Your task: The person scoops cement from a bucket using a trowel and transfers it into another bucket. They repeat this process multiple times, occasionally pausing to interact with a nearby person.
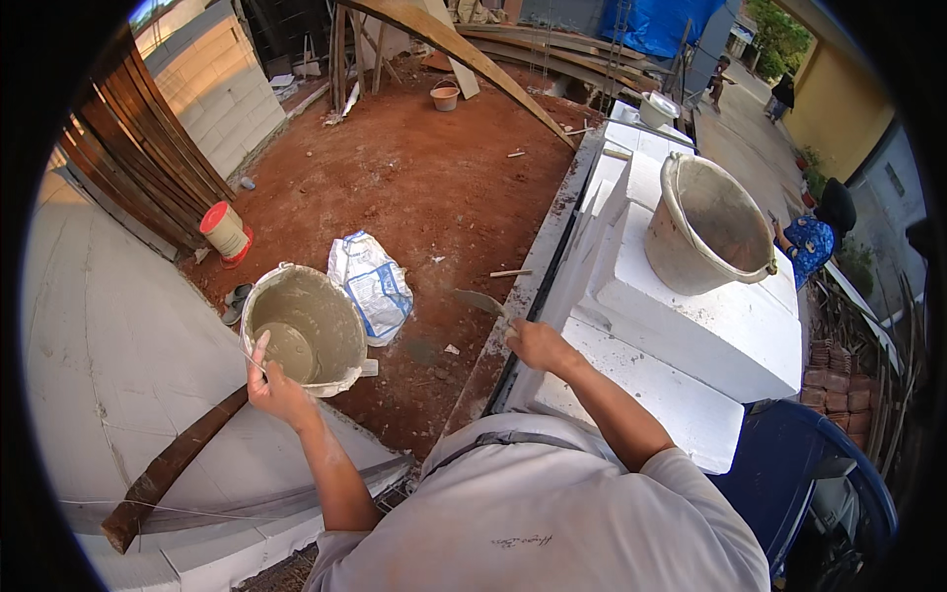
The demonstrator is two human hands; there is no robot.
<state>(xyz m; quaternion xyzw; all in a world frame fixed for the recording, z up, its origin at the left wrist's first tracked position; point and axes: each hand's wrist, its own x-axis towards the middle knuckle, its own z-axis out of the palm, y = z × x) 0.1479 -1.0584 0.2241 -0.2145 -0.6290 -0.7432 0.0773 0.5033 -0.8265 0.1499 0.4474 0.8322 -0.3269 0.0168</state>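
My left hand (280,391) is closed around the wire handle of a mortar-stained bucket (336,325), with one finger raised. Grey residue coats the bucket's inner wall, and its floor shows. A trowel (479,300) is in my right hand (534,345), its blade pointing left over the red soil. Beyond the bucket lies a crumpled white and blue bag (379,292). To the right, a second large bucket (703,229) stands on stacked white blocks (666,303).
A red-lidded pail (226,233) sits by wooden planks at left. A dark wooden piece (174,466) leans near the grey wall (96,355). A long board (473,59) slants across the back. A person in blue patterned clothing (806,240) is at right, above roof tiles (832,385).
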